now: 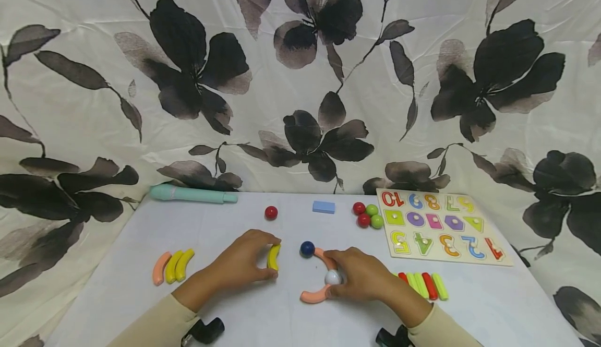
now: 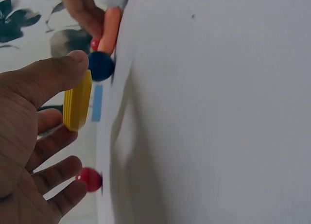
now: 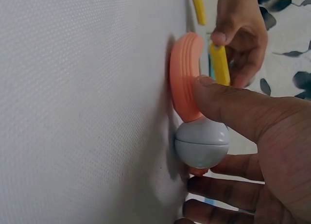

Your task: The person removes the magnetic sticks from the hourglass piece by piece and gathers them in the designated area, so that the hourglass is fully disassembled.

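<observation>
My left hand (image 1: pixel 244 258) pinches a yellow curved piece (image 1: pixel 274 257) between thumb and fingertips; in the left wrist view the yellow piece (image 2: pixel 77 105) stands on edge, its side ribbed. On the table, a chain joins a blue ball (image 1: pixel 307 249), an upper orange curved piece (image 1: pixel 326 258), a light grey ball (image 1: pixel 333 277) and a lower orange curved piece (image 1: pixel 313 297). My right hand (image 1: pixel 363 275) grips this chain around the grey ball. In the right wrist view, its thumb presses an orange curved piece (image 3: pixel 186 76) above the grey ball (image 3: pixel 202 142); the fingers' contact is partly hidden.
At the left lie an orange piece (image 1: pixel 161 268) and two yellow pieces (image 1: pixel 179 266). Farther back are a teal tube (image 1: pixel 193 194), a red ball (image 1: pixel 271 212), a blue block (image 1: pixel 324 207), and red and green balls (image 1: pixel 368 215). A number puzzle board (image 1: pixel 443 227) and several red and green sticks (image 1: pixel 424 286) lie right.
</observation>
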Demonstrator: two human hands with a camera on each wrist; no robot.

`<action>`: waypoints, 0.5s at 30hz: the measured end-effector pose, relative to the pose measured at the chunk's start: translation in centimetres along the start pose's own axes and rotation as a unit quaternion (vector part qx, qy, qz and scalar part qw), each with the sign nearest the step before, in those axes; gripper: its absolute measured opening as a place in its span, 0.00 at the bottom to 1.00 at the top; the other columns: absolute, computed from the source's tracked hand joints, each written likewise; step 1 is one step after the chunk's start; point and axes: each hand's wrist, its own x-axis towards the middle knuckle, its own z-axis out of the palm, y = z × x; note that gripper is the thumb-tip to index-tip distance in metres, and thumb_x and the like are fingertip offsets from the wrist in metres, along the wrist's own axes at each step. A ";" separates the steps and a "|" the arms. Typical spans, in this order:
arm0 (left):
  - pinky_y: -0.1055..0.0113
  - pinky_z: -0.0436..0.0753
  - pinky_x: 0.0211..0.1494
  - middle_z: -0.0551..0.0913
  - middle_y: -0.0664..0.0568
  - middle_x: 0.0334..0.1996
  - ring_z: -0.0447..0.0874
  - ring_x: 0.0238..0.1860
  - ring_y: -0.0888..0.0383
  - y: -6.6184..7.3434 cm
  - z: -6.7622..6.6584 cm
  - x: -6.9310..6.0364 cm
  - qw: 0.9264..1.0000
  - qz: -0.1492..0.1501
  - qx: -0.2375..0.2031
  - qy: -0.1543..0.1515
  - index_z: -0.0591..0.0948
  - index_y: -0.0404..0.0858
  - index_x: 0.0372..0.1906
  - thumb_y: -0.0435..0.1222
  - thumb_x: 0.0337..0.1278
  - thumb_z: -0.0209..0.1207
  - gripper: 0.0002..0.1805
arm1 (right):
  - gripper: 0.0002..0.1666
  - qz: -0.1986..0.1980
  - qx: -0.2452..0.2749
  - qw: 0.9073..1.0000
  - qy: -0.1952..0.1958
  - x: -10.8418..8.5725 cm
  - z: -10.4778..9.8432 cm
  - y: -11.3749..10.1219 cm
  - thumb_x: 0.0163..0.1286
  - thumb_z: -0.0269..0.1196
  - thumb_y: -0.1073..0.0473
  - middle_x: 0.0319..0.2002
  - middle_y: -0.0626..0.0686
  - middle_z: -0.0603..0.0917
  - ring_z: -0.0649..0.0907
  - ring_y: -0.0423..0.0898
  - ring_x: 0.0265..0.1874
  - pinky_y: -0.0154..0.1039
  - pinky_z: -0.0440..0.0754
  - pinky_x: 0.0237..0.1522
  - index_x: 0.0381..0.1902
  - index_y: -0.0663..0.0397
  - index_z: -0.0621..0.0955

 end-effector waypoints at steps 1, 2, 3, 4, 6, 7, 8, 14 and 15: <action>0.49 0.71 0.70 0.81 0.54 0.59 0.73 0.65 0.51 -0.3 -0.3 -0.2 1.000 0.000 0.001 0.005 0.82 0.43 0.62 0.44 0.42 0.81 0.37 | 0.47 0.000 0.001 1.000 0.001 0.0 0.0 0.0 0.52 0.79 0.38 0.48 0.47 0.83 0.79 0.46 0.46 0.53 0.82 0.46 0.69 0.42 0.78; 0.49 0.71 0.70 0.81 0.55 0.59 0.73 0.65 0.51 -0.5 -0.5 -0.4 1.000 -0.001 0.002 0.008 0.82 0.43 0.62 0.45 0.41 0.81 0.37 | 0.47 0.000 0.001 1.000 0.002 0.0 0.1 0.1 0.52 0.79 0.38 0.48 0.47 0.83 0.79 0.46 0.45 0.52 0.82 0.46 0.69 0.42 0.78; 0.48 0.71 0.70 0.81 0.55 0.59 0.73 0.65 0.51 -0.8 -0.8 -0.6 1.000 -0.002 0.001 0.013 0.82 0.43 0.61 0.44 0.41 0.81 0.37 | 0.47 -0.001 0.001 1.000 0.003 0.0 0.1 0.1 0.52 0.79 0.38 0.48 0.47 0.83 0.79 0.46 0.45 0.52 0.82 0.46 0.69 0.42 0.78; 0.48 0.71 0.70 0.81 0.55 0.59 0.72 0.65 0.51 -1.1 -1.0 -0.8 1.000 -0.007 0.003 0.015 0.83 0.44 0.61 0.45 0.41 0.82 0.37 | 0.47 -0.001 0.001 1.000 0.003 0.0 0.1 0.1 0.52 0.79 0.39 0.48 0.47 0.83 0.79 0.46 0.45 0.51 0.82 0.46 0.69 0.42 0.78; 0.48 0.70 0.70 0.81 0.56 0.59 0.72 0.66 0.51 -1.7 -1.3 -1.3 1.000 -0.017 0.004 0.019 0.83 0.45 0.60 0.45 0.40 0.82 0.36 | 0.47 -0.001 -0.001 1.000 0.005 0.0 0.2 0.1 0.52 0.79 0.39 0.48 0.48 0.83 0.79 0.46 0.46 0.51 0.82 0.46 0.69 0.43 0.78; 0.48 0.70 0.70 0.81 0.57 0.59 0.71 0.66 0.51 -1.9 -1.5 -1.5 1.000 -0.022 0.005 0.021 0.83 0.45 0.60 0.45 0.39 0.82 0.36 | 0.47 0.000 -0.002 1.000 0.006 0.0 0.2 0.1 0.52 0.79 0.39 0.49 0.48 0.84 0.79 0.46 0.46 0.51 0.82 0.46 0.69 0.43 0.78; 0.47 0.70 0.70 0.81 0.56 0.59 0.71 0.66 0.50 -2.2 -1.7 -1.7 0.999 -0.025 0.004 0.024 0.83 0.45 0.60 0.44 0.39 0.82 0.36 | 0.47 0.000 -0.004 1.000 0.007 -0.1 0.2 0.1 0.53 0.79 0.39 0.49 0.48 0.84 0.79 0.46 0.47 0.51 0.82 0.47 0.69 0.44 0.78; 0.45 0.71 0.68 0.82 0.55 0.57 0.72 0.64 0.47 -3.7 -2.6 -3.1 0.999 -0.014 0.007 0.043 0.84 0.42 0.59 0.42 0.39 0.82 0.35 | 0.47 -0.002 -0.014 1.000 0.011 0.0 0.2 0.0 0.53 0.79 0.39 0.51 0.49 0.84 0.79 0.46 0.47 0.52 0.82 0.47 0.69 0.44 0.78; 0.45 0.72 0.68 0.82 0.55 0.57 0.73 0.64 0.47 -4.0 -2.7 -3.3 0.999 -0.013 0.008 0.045 0.84 0.42 0.59 0.42 0.39 0.82 0.35 | 0.47 -0.001 -0.014 1.000 0.011 0.0 0.2 0.0 0.53 0.79 0.39 0.50 0.49 0.84 0.79 0.46 0.47 0.51 0.82 0.47 0.69 0.44 0.78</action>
